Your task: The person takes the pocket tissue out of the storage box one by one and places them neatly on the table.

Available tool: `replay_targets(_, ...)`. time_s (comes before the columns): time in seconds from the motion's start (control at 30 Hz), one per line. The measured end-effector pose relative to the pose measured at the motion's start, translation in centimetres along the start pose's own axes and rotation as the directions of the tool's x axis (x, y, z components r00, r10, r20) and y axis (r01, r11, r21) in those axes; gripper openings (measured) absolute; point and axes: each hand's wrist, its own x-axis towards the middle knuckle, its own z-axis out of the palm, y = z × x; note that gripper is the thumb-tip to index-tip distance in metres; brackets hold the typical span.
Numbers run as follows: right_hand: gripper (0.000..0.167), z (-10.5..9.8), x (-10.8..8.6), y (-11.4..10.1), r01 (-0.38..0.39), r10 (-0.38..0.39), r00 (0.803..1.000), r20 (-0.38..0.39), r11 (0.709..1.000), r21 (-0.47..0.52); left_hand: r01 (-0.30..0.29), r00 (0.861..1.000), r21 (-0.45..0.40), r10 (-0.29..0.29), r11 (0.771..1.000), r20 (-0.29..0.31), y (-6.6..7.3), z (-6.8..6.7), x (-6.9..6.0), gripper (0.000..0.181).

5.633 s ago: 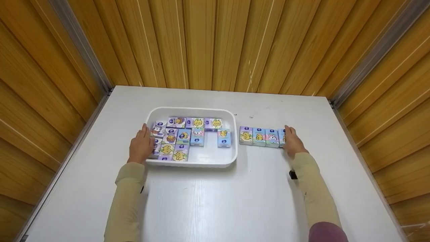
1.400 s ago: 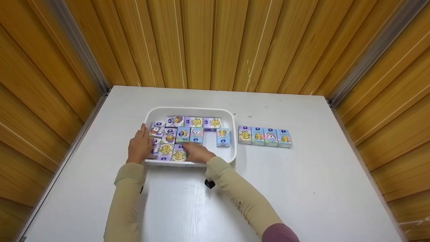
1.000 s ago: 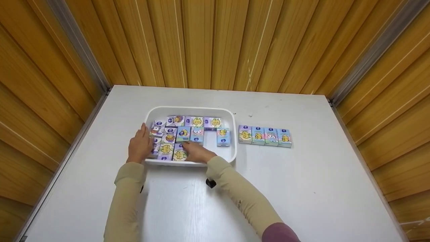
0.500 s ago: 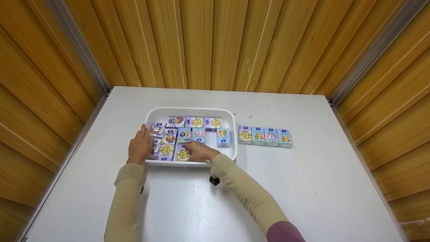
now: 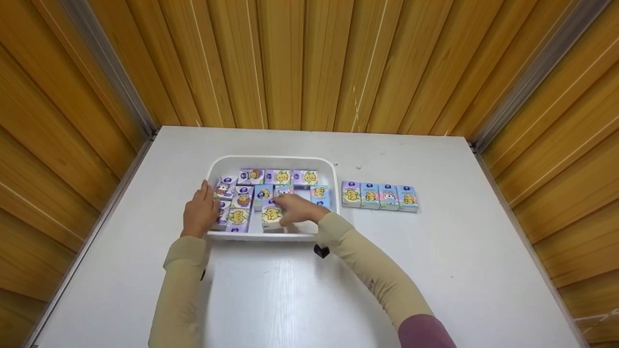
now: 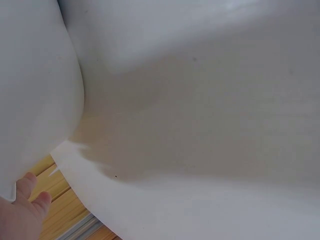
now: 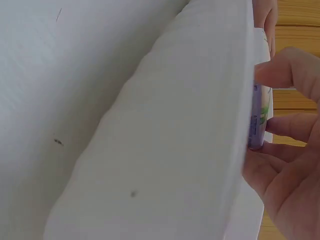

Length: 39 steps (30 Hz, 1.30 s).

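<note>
A white plastic tray [image 5: 275,237] on the table holds several small cartoon-printed tissue packs, purple and blue. My right hand [image 5: 302,209] pinches a purple tissue pack [image 5: 272,218] with a yellow figure, tilted and lifted a little near the tray's front wall. In the right wrist view, thumb and fingers grip this pack's purple side [image 7: 257,120] beyond the rim. My left hand [image 5: 199,212] rests on the tray's left rim with fingers fairly straight; the left wrist view shows its fingers [image 6: 41,201] beside the rim. Part of the packs under my right hand is hidden.
To the right of the tray, a row of several tissue packs [image 5: 379,195] stands side by side on the white table [image 5: 387,270]. Wood-patterned walls [image 5: 285,63] close off the back and both sides.
My right hand came from the row at right into the tray, took hold of a purple tissue pack at the front, and drew it right and upward. My left hand stayed on the rim.
</note>
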Motion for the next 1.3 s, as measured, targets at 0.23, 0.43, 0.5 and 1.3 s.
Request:
replay_targets(0.23,0.076,-1.5,-1.4,0.6,-0.028,0.027,0.999,-0.020,1.000,-0.010,-0.024,1.000,0.013,0.024,1.000,-0.018,-0.2,0.0,0.0,0.057)
replay_targets(0.43,0.077,-2.6,-2.7,1.5,-0.034,0.032,0.995,-0.096,0.999,-0.018,-0.024,0.999,0.012,0.024,1.000,-0.024,-0.2,-0.1,0.0,0.057)
replay_targets(0.5,0.078,-3.0,-3.1,1.9,-0.031,0.027,0.991,-0.128,0.999,-0.024,-0.030,0.999,0.014,0.031,0.999,-0.031,-0.1,-0.1,-0.1,0.057)
replay_targets(1.3,0.080,-8.5,-9.0,9.6,-0.135,0.165,0.891,-0.423,0.986,0.100,-0.029,0.999,0.025,0.030,0.999,-0.033,-0.1,-0.1,-0.2,0.056)
